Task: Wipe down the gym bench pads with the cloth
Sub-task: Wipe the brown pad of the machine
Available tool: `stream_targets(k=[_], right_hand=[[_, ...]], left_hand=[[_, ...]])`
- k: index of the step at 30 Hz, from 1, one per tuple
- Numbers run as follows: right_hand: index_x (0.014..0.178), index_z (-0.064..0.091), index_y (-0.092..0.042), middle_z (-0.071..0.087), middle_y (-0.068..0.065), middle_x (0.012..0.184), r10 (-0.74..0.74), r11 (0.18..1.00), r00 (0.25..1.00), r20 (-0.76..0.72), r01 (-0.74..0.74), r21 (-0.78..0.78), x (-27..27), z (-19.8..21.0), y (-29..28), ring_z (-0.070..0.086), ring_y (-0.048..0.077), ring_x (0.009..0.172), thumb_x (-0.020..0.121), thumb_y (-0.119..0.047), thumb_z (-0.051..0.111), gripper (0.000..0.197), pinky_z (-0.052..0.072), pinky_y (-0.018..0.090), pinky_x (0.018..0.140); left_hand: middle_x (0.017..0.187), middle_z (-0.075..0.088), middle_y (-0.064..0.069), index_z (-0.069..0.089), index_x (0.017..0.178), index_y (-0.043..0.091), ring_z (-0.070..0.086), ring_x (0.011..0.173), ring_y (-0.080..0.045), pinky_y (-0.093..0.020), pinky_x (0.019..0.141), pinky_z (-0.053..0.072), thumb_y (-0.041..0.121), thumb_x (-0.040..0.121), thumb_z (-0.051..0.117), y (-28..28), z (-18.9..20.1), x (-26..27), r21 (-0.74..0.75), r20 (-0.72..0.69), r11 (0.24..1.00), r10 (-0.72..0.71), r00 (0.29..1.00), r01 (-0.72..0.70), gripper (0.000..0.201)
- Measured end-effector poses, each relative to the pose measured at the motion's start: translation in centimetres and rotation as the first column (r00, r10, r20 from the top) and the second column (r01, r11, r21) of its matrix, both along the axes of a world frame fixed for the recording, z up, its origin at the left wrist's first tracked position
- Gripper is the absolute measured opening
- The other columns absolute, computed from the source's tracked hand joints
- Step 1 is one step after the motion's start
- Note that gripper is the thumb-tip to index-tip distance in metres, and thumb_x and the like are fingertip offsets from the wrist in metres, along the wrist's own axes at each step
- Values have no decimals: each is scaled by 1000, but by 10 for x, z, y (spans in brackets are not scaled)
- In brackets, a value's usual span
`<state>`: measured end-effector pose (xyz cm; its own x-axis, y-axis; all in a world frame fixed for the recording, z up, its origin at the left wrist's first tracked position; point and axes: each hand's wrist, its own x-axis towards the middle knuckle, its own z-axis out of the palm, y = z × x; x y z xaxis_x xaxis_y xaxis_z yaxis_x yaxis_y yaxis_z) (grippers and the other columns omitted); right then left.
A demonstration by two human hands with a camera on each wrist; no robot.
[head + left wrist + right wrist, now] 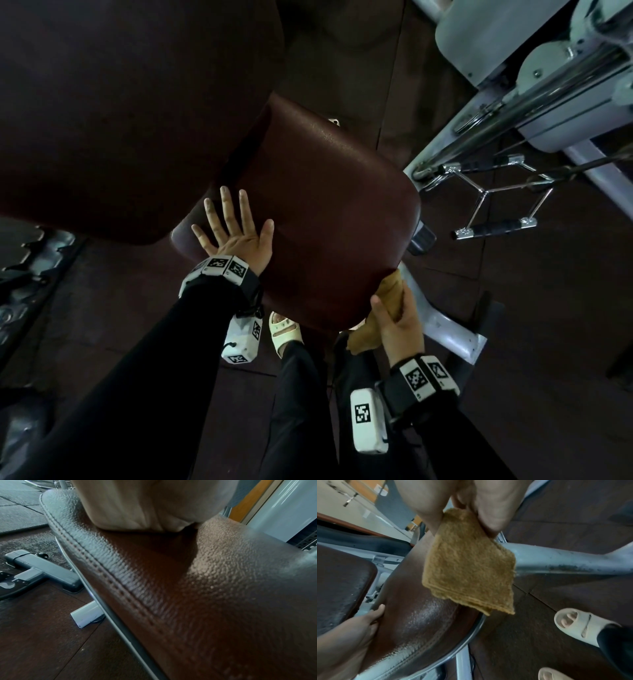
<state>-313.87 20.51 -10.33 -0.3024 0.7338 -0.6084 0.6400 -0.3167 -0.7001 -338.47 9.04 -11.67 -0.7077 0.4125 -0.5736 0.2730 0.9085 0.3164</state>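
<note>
The back pad [113, 113], the largest thing in the head view, is seen dark above the seat pad [329, 212]; no wet marks can be made out on it, so whether it has been wiped cannot be told. The seat pad, of brown stitched leather, is shown with a sheen on its near part in the right wrist view, which may be damp from wiping or only glare. The grey frame [442, 325] is seen under its near corner. The left hand [236, 233] is laid flat on the seat's left side, fingers spread, nothing held. The right hand [399, 325] is closed round the folded tan cloth [467, 566], held at the seat's near right corner. At least part of the wiping is judged still undone.
</note>
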Motion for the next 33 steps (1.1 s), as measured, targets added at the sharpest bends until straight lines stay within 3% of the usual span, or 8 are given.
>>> stream_targets(k=[3, 7, 9, 14, 21, 25, 28, 33], right_hand=[[141, 35, -30, 47, -13, 130, 21, 994, 999, 28, -24, 107, -4, 12, 11, 44, 4, 122, 85, -28, 66, 65, 35, 21, 100], [143, 32, -32, 46, -17, 134, 193, 946, 981, -23, -180, 271, -22, 29, 10, 42, -5, 123, 85, -26, 66, 67, 31, 1, 96], [144, 28, -35, 44, -13, 140, 325, 919, 945, -44, -305, 251, -35, 32, 6, 38, 0, 130, 85, -28, 65, 70, 32, 10, 105], [147, 23, -29, 12, -19, 153, 601, 799, 797, -61, -598, 59, -58, 34, 2, -13, 7, 141, 88, -32, 61, 70, 6, 21, 111], [127, 56, -17, 38, -11, 143, 657, 682, 752, 54, -623, 384, -46, 37, 58, 25, 15, 141, 93, -13, 54, 34, 21, 14, 112], [142, 38, -14, 15, 2, 157, 754, 480, 605, 255, -773, 415, -70, 23, 101, 6, 27, 145, 94, -23, 53, 51, 12, 51, 116], [148, 22, -21, 0, 0, 159, 802, 321, 449, 394, -880, 351, -93, 10, 115, -4, 24, 145, 93, -40, 49, 64, -2, 52, 114], [150, 3, -28, -17, -9, 156, 797, 236, 365, 481, -922, 307, -93, -5, 116, -16, 16, 144, 94, -51, 36, 68, -11, 48, 114]], left_hand=[[147, -44, 7, -30, 142, 34, -40, 135, -20, -52, 106, -26, 60, 94, 7, 0, 0, 1, 15, -18, 1000, 5, 1000, -5, 66], [150, -38, 6, -26, 145, 33, -37, 137, -21, -51, 105, -25, 59, 95, 10, 1, -5, 1, 20, -56, 1000, 15, 998, -14, 67], [152, -35, 6, -23, 146, 32, -35, 138, -22, -50, 105, -26, 59, 95, 10, 0, -8, 3, 36, -89, 999, 16, 996, -13, 67], [160, -15, 2, -4, 152, 26, -18, 145, -23, -51, 112, -16, 51, 97, 25, -4, -7, 10, 102, -235, 994, 63, 970, -39, 67], [158, 19, -7, 23, 149, 12, 16, 146, -21, -54, 117, -1, 45, 94, 32, 14, 24, 96, 262, -253, 919, 360, 898, -294, 65], [157, 22, 1, 28, 147, 25, 18, 145, -17, -54, 114, 0, 62, 89, 32, 59, 36, 156, 274, -227, 887, 435, 871, -372, 70], [159, 15, 2, 29, 147, 29, 12, 147, -17, -55, 115, 2, 67, 88, 37, 81, 28, 176, 193, -192, 880, 467, 863, -433, 70], [156, 25, -6, 36, 146, 25, 19, 145, -25, -58, 115, 17, 41, 95, 47, 81, 9, 184, 262, -267, 853, 513, 816, -451, 54]])
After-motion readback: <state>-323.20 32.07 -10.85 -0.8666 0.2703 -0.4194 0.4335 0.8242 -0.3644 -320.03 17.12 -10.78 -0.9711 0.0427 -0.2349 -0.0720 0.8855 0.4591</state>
